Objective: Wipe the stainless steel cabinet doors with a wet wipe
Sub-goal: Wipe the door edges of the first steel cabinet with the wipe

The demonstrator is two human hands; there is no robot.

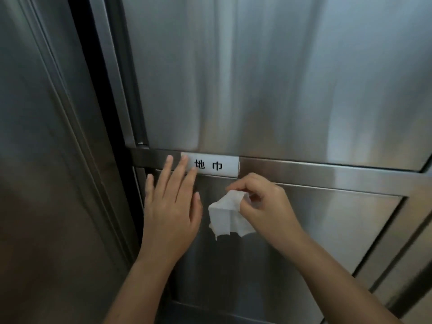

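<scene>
The right hand [264,204] is pinching the wet wipe [225,213] by its upper right corner, thumb and curled fingers closing on the crumpled edge, while the rest is hanging loose below and to the left of the grip. The wipe is looking soft, limp and very light, probably damp and clingy. Held by 1 corner it is likely to flop, so bunching it under flat fingers is seeming the better hold for wiping. It is hanging in front of the lower cabinet door [315,230], near that door's top left corner; whether it is touching the steel I cannot tell. The left hand [171,206] is lying flat with straight fingers, holding nothing, just beside the wipe at the door's left edge, fingertips reaching the rail [327,174] and the white label [215,165].
</scene>
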